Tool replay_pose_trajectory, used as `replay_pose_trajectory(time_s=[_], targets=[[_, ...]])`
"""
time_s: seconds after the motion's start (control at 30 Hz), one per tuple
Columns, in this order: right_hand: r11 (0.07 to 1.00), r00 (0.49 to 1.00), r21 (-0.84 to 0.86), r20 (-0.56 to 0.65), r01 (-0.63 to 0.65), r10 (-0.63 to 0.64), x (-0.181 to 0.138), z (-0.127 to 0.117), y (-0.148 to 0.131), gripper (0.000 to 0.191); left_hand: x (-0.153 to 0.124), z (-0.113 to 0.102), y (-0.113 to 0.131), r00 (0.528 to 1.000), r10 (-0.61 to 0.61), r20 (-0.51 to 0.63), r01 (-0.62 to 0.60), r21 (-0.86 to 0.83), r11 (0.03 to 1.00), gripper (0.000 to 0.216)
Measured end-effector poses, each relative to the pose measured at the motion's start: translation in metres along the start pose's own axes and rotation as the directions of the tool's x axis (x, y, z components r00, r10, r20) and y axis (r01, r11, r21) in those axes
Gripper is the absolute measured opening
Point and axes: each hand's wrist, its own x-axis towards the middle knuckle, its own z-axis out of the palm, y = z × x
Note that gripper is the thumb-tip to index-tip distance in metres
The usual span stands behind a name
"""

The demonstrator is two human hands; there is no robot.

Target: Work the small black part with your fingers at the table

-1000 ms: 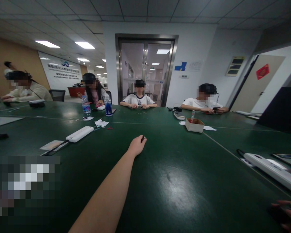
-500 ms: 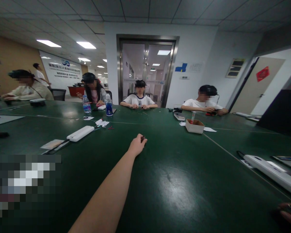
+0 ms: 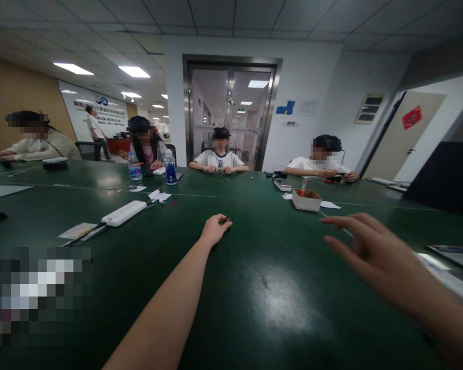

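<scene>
My left arm reaches out across the dark green table [image 3: 270, 246]. At its end my left hand [image 3: 214, 230] is closed around a small dark, shiny object [image 3: 227, 220], low over the tabletop or resting on it. What this object is cannot be made out, since the fingers cover most of it. On the right, my right hand [image 3: 374, 252] hangs above the table with thumb and index finger apart, pointing left. Nothing shows between those fingers, and motion blurs the hand a little. A small open box [image 3: 306, 201] stands beyond its fingertips.
A white power strip [image 3: 124, 213] lies on the left; another white strip [image 3: 457, 282] is partly behind my right arm. Two bottles, a blue-labelled one [image 3: 171, 169] among them, and paper scraps [image 3: 159, 196] are farther off. Several people sit across the table.
My right hand has come up from the lower right corner and extended over the table, fingers apart. My left hand stays nearly in place. In the background a walking person has moved right.
</scene>
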Motion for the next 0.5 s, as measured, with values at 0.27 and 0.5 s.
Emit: replay_pose_trajectory(time_s=[0.27, 0.5], targets=[[0.818, 0.749, 0.398, 0.66, -0.416, 0.059, 0.125, 0.176, -0.03, 0.024, 0.013, 0.001, -0.012, 0.998, 0.005, -0.057, -0.009, -0.065, 0.998, 0.017], [0.13, 0.72, 0.711, 0.693, -0.691, 0.037, 0.138, 0.238, -0.035, 0.018, 0.035, 0.008, -0.008, 0.972, -0.217, -0.088, 0.148, -0.485, 0.862, 0.017]])
